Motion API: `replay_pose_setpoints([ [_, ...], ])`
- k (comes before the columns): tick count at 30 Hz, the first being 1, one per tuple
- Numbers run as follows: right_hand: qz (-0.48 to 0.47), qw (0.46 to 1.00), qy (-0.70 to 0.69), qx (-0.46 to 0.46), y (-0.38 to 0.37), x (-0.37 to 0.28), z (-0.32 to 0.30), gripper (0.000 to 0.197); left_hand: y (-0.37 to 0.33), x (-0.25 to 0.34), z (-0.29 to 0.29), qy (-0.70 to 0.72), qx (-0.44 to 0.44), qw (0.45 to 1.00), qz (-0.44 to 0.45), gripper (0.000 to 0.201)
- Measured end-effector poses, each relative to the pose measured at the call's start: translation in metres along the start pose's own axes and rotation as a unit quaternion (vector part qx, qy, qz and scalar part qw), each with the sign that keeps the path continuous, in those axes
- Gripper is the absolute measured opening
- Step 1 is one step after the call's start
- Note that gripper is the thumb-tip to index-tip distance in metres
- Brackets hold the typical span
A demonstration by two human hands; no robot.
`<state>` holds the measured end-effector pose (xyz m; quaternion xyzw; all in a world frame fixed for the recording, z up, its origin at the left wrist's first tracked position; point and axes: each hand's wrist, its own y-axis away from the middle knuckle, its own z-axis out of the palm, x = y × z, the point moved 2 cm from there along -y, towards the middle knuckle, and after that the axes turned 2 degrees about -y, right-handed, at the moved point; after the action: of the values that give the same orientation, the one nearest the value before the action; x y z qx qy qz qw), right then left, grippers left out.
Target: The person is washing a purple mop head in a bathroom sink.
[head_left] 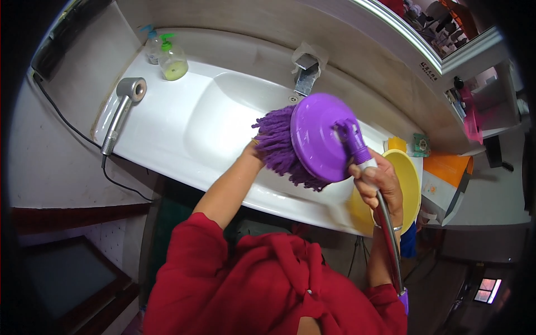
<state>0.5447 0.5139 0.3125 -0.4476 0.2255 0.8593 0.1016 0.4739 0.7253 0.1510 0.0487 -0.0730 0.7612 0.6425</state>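
Observation:
A mop with a round purple head point(319, 137) and purple yarn strands is held up over the white sink point(220, 114). Its disc faces right and its strands hang to the left. My right hand point(379, 181) is wrapped round the handle just below the purple joint, and the metal pole runs down past my right forearm. Behind the strands is my left hand point(255, 149); its fingers are mostly hidden, so I cannot see whether they grip the yarn. Over the basin's far side stands a square metal faucet point(305, 75).
Left of the basin lies a silver hair dryer point(124, 109) with a black cord. Two pump bottles, one clear point(152, 47) and one with green liquid point(173, 66), stand at the back left. A yellow basin point(410, 187) sits at the right, beside an orange and white package point(446, 178).

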Motion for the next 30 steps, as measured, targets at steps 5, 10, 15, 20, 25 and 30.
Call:
replay_pose_setpoints([
  [5,0.004,1.000,0.018,0.019,-0.009,0.002,-0.014,0.049,-0.013,0.000,0.014,0.001,-0.013,1.000,-0.028,0.047],
  [10,-0.025,0.994,0.100,0.032,-0.003,-0.015,0.002,0.044,0.013,0.008,-0.036,-0.330,0.297,0.896,0.000,0.034],
  [15,-0.018,0.998,0.044,0.031,0.004,-0.009,-0.011,0.047,0.027,0.049,0.024,-0.585,0.140,0.799,-0.006,0.021],
  [20,-0.054,0.997,0.024,0.044,0.030,-0.022,-0.003,0.053,0.043,0.067,0.039,-0.502,0.236,0.827,0.091,0.023],
  [25,-0.075,0.994,0.006,0.076,0.070,-0.033,0.005,0.065,0.041,0.050,0.013,-0.332,0.217,0.917,0.034,0.037],
  [30,-0.129,0.984,-0.028,0.116,0.120,-0.038,0.006,0.069,0.031,0.027,0.039,-0.137,0.015,0.990,-0.032,0.070],
])
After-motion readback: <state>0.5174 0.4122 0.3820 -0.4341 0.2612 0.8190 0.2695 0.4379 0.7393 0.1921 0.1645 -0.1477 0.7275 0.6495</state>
